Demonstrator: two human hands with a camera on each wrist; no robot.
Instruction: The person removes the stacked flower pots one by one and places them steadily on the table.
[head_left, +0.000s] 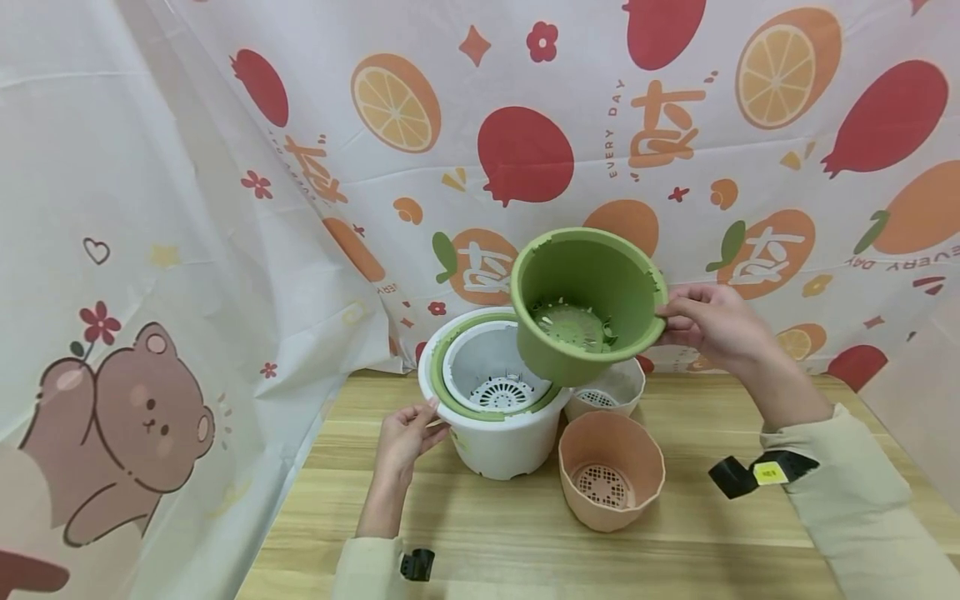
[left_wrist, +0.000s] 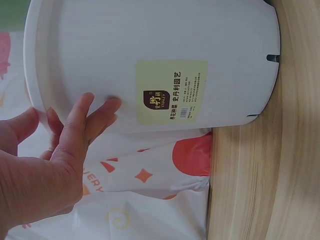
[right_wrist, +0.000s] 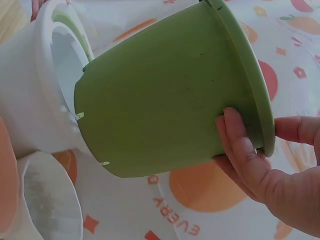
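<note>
My right hand (head_left: 708, 321) pinches the rim of a green flower pot (head_left: 577, 292), held tilted above the other pots; bits of debris lie on its bottom. In the right wrist view the thumb is on the rim's outer side and the fingers lie along the pot's wall. A big white flower pot (head_left: 501, 450) stands on the table with a green-rimmed pot and a white pot (head_left: 480, 354) nested inside. At its left rim, my left hand (head_left: 405, 437) pinches the edge, and the left wrist view shows a yellow label (left_wrist: 172, 92) on its wall.
An orange flower pot (head_left: 611, 467) with a grid bottom sits on the wooden table (head_left: 495, 542), right of the white pot. Behind it stands a small white pot (head_left: 618, 385), partly hidden. A patterned curtain (head_left: 450, 100) hangs behind the table.
</note>
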